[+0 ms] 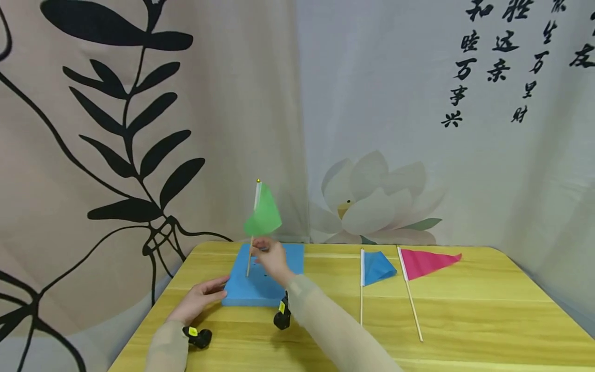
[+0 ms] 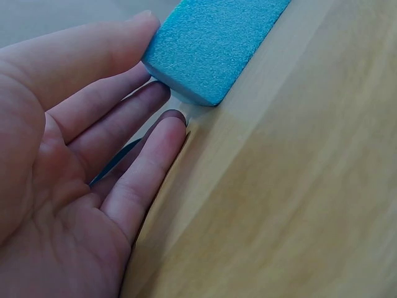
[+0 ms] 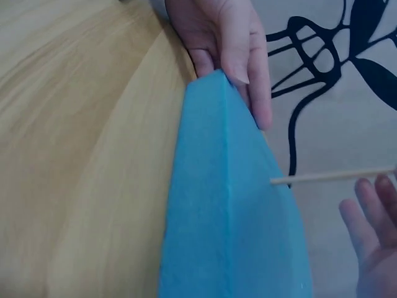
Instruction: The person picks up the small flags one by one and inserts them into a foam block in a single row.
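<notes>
A: What is the largest element shown?
B: A pale cloth backdrop (image 1: 395, 77), printed with dark foliage, a lotus and brushed characters. Before it stands a wooden table (image 1: 488, 310).

A: And on the table?
B: A flat blue block (image 1: 293, 258), towards the left and near the far edge.

A: The flags, in order?
B: A pink flag (image 1: 429, 262) and, just left of it, a blue flag (image 1: 377, 268), both lying on the table right of the block. A green flag (image 1: 264, 212) is held nearly upright above the block, its stick's lower end at the top face; whether it enters the surface cannot be told.

A: The hands?
B: The right hand (image 1: 271, 258) pinches the green flag's stick between thumb and fingers. The left hand (image 1: 202, 297), fingers mostly straight, touches the block's near left corner.

A: Smaller details?
B: A black device (image 1: 200, 338) at the left wrist, a similar one at the right; a golden bead (image 1: 258, 181) tips the green flag; small dark holes (image 1: 265, 275) mark the block.
</notes>
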Demonstrator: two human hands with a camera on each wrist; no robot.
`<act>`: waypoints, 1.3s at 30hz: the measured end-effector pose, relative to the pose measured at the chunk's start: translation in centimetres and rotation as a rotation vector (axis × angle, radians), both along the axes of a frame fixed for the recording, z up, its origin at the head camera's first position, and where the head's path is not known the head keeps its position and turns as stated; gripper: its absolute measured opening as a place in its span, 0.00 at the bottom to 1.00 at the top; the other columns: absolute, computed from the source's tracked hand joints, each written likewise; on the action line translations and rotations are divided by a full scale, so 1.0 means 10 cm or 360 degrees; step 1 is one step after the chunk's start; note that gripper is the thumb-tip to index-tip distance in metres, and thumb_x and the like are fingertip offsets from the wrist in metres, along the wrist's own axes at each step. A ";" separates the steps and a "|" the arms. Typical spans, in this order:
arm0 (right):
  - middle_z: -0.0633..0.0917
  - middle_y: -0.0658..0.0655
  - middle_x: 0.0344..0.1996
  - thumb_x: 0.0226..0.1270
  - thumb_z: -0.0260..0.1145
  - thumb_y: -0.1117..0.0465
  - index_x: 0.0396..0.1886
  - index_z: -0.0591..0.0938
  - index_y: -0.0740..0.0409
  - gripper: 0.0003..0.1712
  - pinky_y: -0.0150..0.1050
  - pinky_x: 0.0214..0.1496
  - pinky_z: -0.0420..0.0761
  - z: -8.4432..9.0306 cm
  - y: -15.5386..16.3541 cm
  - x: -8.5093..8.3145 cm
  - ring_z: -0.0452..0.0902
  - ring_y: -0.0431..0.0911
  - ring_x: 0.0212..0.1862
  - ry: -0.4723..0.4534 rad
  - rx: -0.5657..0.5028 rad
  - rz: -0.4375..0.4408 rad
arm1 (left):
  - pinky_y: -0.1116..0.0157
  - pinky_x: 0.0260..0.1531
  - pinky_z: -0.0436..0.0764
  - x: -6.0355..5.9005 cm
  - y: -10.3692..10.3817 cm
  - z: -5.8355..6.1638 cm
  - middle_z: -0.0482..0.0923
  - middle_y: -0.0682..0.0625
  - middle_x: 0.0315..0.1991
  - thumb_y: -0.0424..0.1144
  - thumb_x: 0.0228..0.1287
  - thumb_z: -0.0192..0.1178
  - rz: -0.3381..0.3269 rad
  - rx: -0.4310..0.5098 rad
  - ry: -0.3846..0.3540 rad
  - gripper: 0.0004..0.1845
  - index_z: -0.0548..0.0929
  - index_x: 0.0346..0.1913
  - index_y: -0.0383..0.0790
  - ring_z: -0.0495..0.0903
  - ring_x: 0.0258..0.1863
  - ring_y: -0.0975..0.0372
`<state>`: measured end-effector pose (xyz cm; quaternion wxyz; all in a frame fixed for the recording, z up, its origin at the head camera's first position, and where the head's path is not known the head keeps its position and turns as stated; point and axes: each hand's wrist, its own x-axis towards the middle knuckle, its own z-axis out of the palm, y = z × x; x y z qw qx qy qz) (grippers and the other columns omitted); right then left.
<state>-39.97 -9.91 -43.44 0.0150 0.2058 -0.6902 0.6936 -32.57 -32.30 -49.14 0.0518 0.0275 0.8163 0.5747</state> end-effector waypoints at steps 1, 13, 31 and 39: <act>0.84 0.60 0.40 0.66 0.65 0.68 0.46 0.82 0.67 0.10 0.46 0.42 0.85 0.00 0.04 -0.01 0.84 0.48 0.39 0.0002 0.0002 0.0024 | 0.47 0.66 0.62 0.00 0.00 0.00 0.66 0.40 0.69 0.46 0.65 0.64 -0.0003 0.0005 -0.0003 0.32 0.71 0.69 0.38 0.64 0.67 0.46; 0.83 0.68 0.44 0.68 0.64 0.66 0.50 0.79 0.69 0.14 0.53 0.44 0.84 0.10 1.06 -0.15 0.84 0.57 0.43 -0.0091 -0.0119 0.0043 | 0.45 0.64 0.64 -0.01 -0.03 -0.02 0.65 0.38 0.68 0.48 0.65 0.64 -0.0016 -0.0019 0.0011 0.33 0.70 0.69 0.38 0.62 0.68 0.43; 0.84 0.61 0.38 0.66 0.67 0.59 0.50 0.80 0.72 0.20 0.47 0.37 0.85 -0.05 2.56 0.21 0.83 0.53 0.36 -0.0313 0.0401 -0.0226 | 0.44 0.64 0.62 0.01 -0.07 0.02 0.62 0.38 0.70 0.50 0.65 0.63 -0.0024 -0.0074 -0.0048 0.35 0.68 0.71 0.38 0.59 0.69 0.42; 0.84 0.61 0.34 0.66 0.67 0.61 0.44 0.82 0.69 0.15 0.43 0.33 0.84 -0.27 2.79 0.38 0.82 0.51 0.31 -0.0475 0.0480 -0.0187 | 0.44 0.63 0.64 0.01 -0.02 0.02 0.64 0.36 0.69 0.50 0.65 0.63 -0.0033 -0.0065 -0.0048 0.36 0.68 0.71 0.37 0.62 0.67 0.43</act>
